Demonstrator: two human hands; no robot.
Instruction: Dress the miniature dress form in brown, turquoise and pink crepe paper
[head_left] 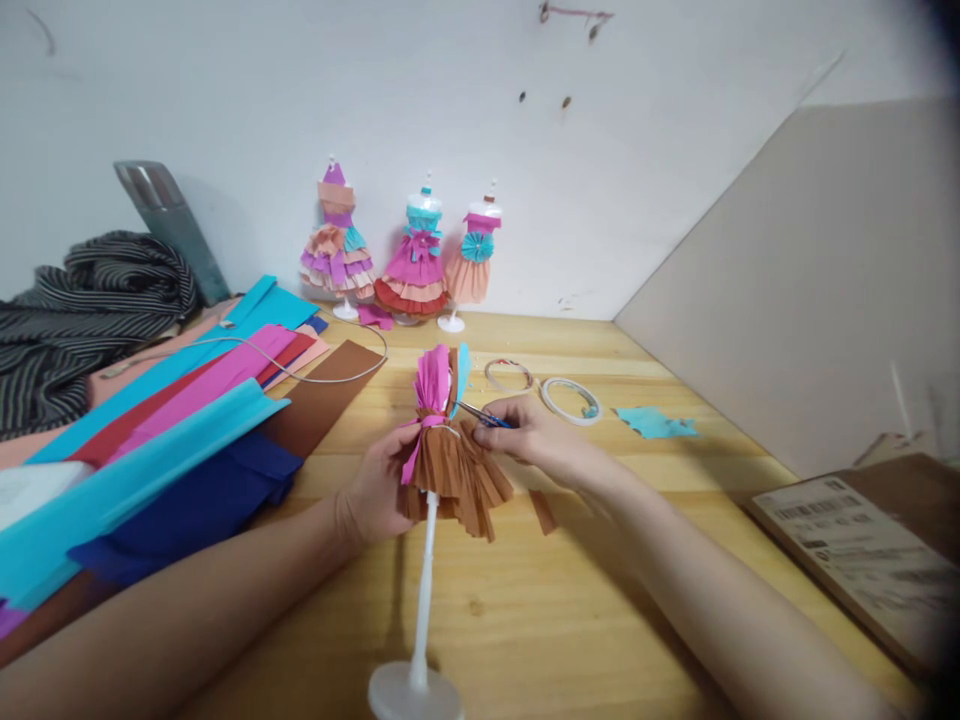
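Papers (202, 400) L of mannequin (442, 465); dress stands (420, 250) behind; box (855, 540) far R

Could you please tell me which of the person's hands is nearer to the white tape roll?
Right: the right hand is just left of the white tape roll, while the left hand is farther left, beside the brown paper skirt.

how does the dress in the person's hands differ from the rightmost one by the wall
The held dress has a brown skirt; the rightmost dress has a peach one. The held dress has a pink waistband; the rightmost dress, a turquoise rosette. The left hand grips the held dress; no hand touches the rightmost dress. Both have white stands.
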